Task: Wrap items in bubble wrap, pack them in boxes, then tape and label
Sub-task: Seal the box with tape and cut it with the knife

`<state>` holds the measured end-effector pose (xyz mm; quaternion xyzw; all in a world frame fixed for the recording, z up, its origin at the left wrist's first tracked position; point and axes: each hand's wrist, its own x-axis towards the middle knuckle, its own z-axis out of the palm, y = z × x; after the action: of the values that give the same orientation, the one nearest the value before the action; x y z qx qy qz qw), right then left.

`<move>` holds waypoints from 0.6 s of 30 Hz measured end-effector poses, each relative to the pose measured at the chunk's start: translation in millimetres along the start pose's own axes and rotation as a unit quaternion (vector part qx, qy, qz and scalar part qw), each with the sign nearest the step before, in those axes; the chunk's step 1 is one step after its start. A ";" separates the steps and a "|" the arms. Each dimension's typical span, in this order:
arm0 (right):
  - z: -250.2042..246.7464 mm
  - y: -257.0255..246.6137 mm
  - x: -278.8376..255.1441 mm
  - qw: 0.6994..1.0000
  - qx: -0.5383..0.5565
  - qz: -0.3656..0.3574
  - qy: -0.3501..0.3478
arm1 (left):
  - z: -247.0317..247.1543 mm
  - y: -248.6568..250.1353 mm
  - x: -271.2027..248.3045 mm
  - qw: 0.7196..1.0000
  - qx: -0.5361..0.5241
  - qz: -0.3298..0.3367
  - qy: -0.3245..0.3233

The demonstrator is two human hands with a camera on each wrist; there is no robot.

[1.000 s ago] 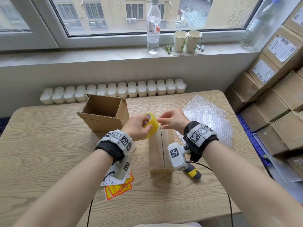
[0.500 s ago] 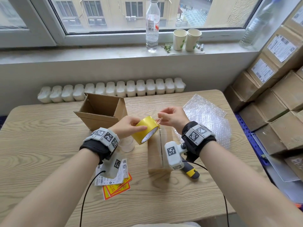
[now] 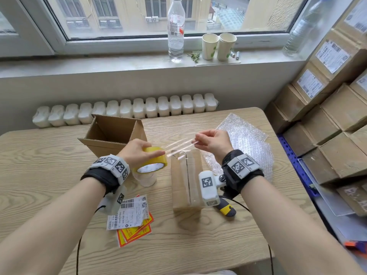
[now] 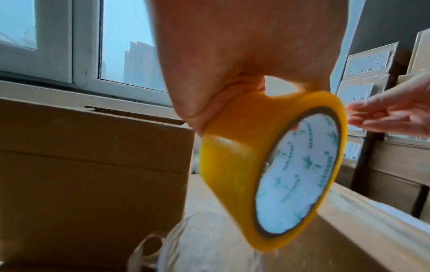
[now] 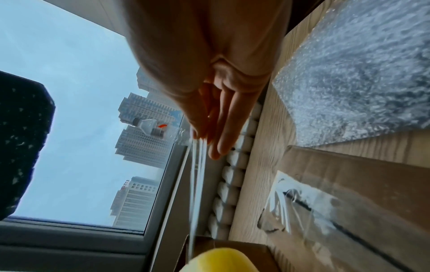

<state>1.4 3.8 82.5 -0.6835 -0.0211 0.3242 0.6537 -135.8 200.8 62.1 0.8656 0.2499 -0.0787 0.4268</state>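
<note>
Tape strip [image 3: 179, 144] now drawn out from yellow tape roll [image 3: 154, 160], gripped by left hand [image 3: 137, 153]; free end pinched by right hand [image 3: 213, 143] fingers [image 5: 217, 128] over closed box [image 3: 186, 179] on tabletop [image 3: 39, 155]. Sealing judged next.

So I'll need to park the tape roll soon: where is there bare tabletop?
Bare wood lies left of the open box, and along the near edge right of the labels. It is crowded around the closed box: a clear tape roll, a yellow-handled tool and bubble wrap.
</note>
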 end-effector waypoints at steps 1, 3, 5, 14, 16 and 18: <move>-4.3 0.5 1.4 1.000 0.006 0.000 0.013 | -1.0 -0.5 2.6 1.000 -0.010 0.003 0.001; -10.4 4.1 4.2 0.999 0.021 0.011 0.038 | -6.2 1.7 7.3 1.000 -0.015 0.005 0.002; -15.3 10.0 5.9 0.998 0.038 0.028 0.050 | -10.3 6.5 12.9 1.000 -0.001 0.004 -0.012; -27.2 35.6 18.8 0.988 0.077 0.075 0.110 | 1.1 20.0 31.4 0.981 0.192 -0.001 -0.007; -26.8 44.5 22.4 0.985 0.079 0.090 0.123 | 5.4 22.4 34.9 0.975 0.224 -0.014 -0.010; -26.3 51.5 25.0 0.984 0.081 0.097 0.126 | 9.7 24.0 37.2 0.971 0.238 -0.024 -0.005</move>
<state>13.2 -15.5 23.7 -0.6624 0.1542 0.2984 0.6697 -90.9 194.6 59.8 0.9357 0.2419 -0.1506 0.2079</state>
